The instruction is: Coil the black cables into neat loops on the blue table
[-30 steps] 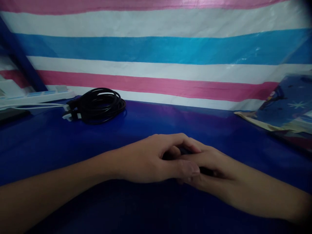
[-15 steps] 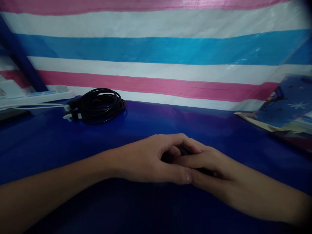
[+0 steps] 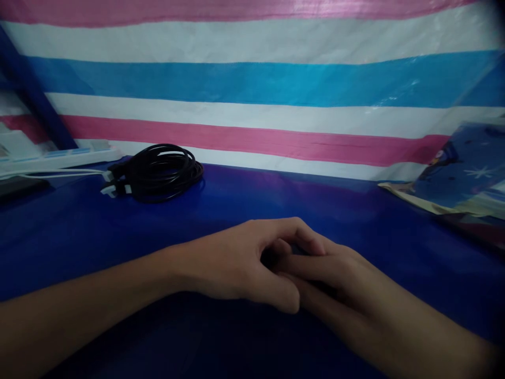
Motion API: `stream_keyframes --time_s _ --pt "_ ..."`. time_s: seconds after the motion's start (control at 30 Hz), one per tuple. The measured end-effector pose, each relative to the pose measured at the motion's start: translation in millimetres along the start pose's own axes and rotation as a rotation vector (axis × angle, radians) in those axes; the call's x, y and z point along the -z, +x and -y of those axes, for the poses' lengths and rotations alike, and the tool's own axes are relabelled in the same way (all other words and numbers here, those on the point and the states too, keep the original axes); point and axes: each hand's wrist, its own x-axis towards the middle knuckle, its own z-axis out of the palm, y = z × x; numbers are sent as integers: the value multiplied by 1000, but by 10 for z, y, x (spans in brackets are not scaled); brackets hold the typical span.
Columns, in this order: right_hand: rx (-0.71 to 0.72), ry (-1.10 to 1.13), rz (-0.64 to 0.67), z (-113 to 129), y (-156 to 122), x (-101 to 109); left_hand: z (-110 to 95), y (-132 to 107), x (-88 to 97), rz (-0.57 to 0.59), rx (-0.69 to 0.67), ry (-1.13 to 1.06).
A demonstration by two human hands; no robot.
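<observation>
Both hands meet above the dark blue tabletop (image 3: pixel 252 195). My left hand (image 3: pixel 244 258) arches over the fingers of my right hand (image 3: pixel 351 284), its fingers curved and its thumb apart from them. The left index fingertip touches the back of the right hand, and the left thumb lies beside the right thumb. My right hand reaches in from the right with its thumb and index finger stretched out; their tips pass beneath the left palm. The other right fingers are mostly hidden. No object shows in either hand.
A coiled black cable (image 3: pixel 165 173) lies at the back left. Beside it are a white power strip (image 3: pixel 82 154), white cords (image 3: pixel 67 172) and a dark flat object (image 3: pixel 23 188). A striped plastic sheet (image 3: pixel 252 84) hangs behind. At the right stands a blue patterned item (image 3: pixel 461 163).
The left thumb has drawn back and lower, off the right thumb. My right wrist has dropped towards the bottom edge. The hands still touch.
</observation>
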Motion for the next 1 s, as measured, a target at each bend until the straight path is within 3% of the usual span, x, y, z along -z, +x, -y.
stream_keyframes --time_s 0.67,1.0 --pt "49 -29 14 -24 -32 43 -10 -5 56 91 -44 -5" --pt "41 -34 23 14 -26 33 -24 -7 39 67 -7 23"
